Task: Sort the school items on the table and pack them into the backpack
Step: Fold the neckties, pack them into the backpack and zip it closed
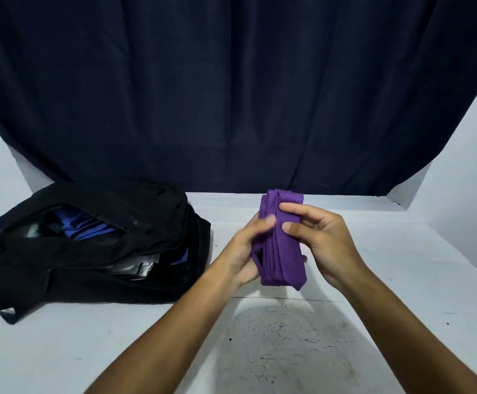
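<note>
A folded purple tie [285, 251] is held upright above the white table [402, 265], between both hands. My left hand [246, 248] grips its left side, thumb curled over the folds. My right hand [322, 240] pinches the right side, thumb and fingers on the front and back. To the left lies the black backpack [89, 245], flat on the table with its zip open. Blue cloth [86, 226] and a dark shiny item [129, 268] show inside it.
A dark navy curtain [231, 95] hangs behind the table's far edge. The backpack's straps [1, 305] trail toward the front left of the table. White wall shows at both sides.
</note>
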Demonstrator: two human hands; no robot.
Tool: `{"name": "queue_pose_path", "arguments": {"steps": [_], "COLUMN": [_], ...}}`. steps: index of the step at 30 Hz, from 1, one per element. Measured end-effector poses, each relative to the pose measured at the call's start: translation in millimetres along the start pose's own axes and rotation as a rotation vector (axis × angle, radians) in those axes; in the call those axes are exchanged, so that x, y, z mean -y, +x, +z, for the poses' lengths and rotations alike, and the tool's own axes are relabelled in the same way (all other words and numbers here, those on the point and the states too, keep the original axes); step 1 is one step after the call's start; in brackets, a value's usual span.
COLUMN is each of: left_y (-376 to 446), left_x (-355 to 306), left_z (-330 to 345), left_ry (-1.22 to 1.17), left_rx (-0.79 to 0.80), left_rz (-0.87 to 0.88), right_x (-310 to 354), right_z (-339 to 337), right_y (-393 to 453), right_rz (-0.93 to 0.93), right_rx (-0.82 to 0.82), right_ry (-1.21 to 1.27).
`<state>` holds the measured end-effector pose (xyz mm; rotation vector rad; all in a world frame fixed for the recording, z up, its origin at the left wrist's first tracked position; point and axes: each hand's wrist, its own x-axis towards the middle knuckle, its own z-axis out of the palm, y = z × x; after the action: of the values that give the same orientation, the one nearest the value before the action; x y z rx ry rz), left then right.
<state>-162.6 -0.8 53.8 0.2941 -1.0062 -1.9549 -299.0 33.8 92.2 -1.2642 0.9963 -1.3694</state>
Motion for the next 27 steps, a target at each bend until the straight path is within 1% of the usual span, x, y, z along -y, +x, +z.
{"name": "queue_pose_path", "arguments": {"steps": [2,6,9,11,15,18,22,27], "left_y": [-2,-6,-10,-14,-28,-45,-79,-133], "left_x": [6,10,12,12,7,-2,-25,-69], "left_z": [0,7,4,5,10,4,-7,-34], "left_ry": [0.067,0.147,0.151,0.137,0.114,0.141,0.229,0.379], "left_rx": [0.031,-0.021,-0.056,-0.079,-0.167,-0.168,-0.251,-0.371], "left_rz": [0.026,0.051,0.054,0.063,0.085,0.098,0.122,0.126], "right_x": [2,1,-2,-3,-6,-10,-19,-30], "right_z": [3,6,5,3,4,14,50,120], "right_y": [-1,-3,-5,-5,-3,2,11,10], "right_rz": [0.003,0.036,0.039,0.083,0.170,0.169,0.114,0.127], "right_rx": [-0.022,-0.028,-0.006,0.056,0.258,0.371,0.489,0.605], "right_ry": [-0.019,-0.045,-0.109,-0.089,0.021,0.026,0.017,0.105]}}
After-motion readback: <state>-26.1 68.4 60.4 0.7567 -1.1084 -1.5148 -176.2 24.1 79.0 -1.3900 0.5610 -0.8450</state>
